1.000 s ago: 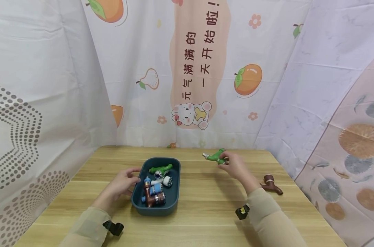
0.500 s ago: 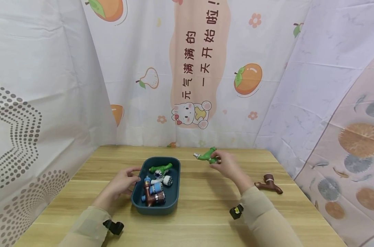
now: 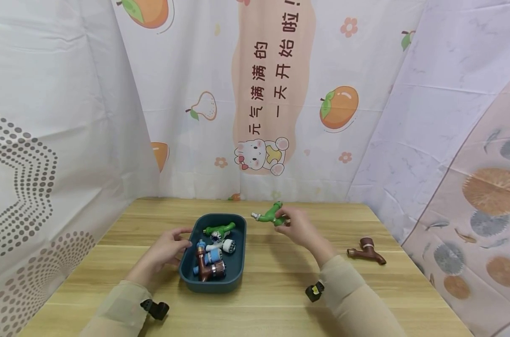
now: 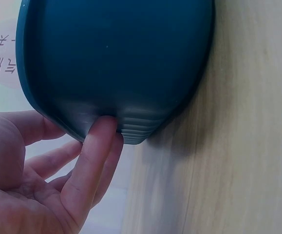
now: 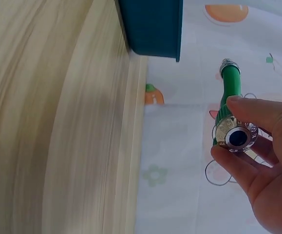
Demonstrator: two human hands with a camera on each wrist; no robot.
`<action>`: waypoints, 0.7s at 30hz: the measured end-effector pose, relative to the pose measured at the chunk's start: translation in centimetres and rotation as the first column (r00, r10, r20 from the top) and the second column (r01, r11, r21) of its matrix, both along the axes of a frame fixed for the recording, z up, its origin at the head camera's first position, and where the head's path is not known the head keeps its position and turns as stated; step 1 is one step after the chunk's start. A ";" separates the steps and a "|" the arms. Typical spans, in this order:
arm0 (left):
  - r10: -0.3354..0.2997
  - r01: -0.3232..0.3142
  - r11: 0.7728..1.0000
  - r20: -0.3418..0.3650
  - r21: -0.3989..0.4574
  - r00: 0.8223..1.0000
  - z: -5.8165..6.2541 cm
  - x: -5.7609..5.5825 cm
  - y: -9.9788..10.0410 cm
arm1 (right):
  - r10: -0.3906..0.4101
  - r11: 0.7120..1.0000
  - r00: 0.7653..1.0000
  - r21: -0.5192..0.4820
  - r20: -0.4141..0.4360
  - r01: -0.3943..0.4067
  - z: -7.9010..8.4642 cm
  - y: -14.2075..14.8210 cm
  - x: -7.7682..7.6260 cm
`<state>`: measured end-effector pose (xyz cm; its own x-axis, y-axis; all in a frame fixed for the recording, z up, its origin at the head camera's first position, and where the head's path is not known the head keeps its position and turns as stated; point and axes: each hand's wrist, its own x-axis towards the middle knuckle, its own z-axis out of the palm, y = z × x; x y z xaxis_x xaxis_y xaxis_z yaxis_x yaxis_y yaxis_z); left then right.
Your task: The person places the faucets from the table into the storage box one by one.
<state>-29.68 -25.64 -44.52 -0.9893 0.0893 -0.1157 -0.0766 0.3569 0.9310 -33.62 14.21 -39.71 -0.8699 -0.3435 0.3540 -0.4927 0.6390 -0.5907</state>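
My right hand [image 3: 299, 227] holds a green faucet [image 3: 269, 215] above the table, right of the dark teal bin [image 3: 233, 285]. Thumb and fingers pinch it by its round knob end in the right wrist view, where the knob's silver face [image 5: 237, 136] shows. My left hand [image 3: 166, 250] holds the bin's left side: fingers lie against the outer wall, while the thumb tip is partly hidden behind the rim in the left wrist view. Inside the bin lie another green faucet [image 3: 218, 229], a white one [image 3: 228, 246], a blue one [image 3: 214, 256] and a brown one [image 3: 204, 270].
A second brown faucet [image 3: 366, 251] lies on the wooden table [image 3: 271, 304] at the right, beyond my right forearm. Printed curtains [image 3: 195, 178] hang behind the table and along both sides.
My right hand has moved left with the green faucet, closer to the bin. The brown faucet on the table now shows fully. My left hand and the bin have stayed put.
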 end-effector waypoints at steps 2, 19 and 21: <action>0.003 -0.003 1.000 -0.001 -0.005 1.000 0.1 0.0 0.0 | 0.010 1.000 1.000 0.005 0.003 -0.010 0.1 -0.4 0.1; 0.005 -0.005 1.000 -0.003 -0.019 1.000 0.1 0.1 0.0 | 0.128 0.992 0.992 0.025 -0.022 -0.127 -0.2 -3.1 0.7; 0.006 -0.006 1.000 -0.001 -0.018 1.000 0.1 0.1 0.0 | 0.141 0.990 0.990 0.025 -0.011 -0.140 -0.2 -3.5 0.9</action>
<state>-29.57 -25.63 -44.43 -0.9898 0.0815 -0.1164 -0.0779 0.3735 0.9243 -32.71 10.73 -39.87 -0.8079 -0.4705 0.3549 -0.5859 0.5767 -0.5692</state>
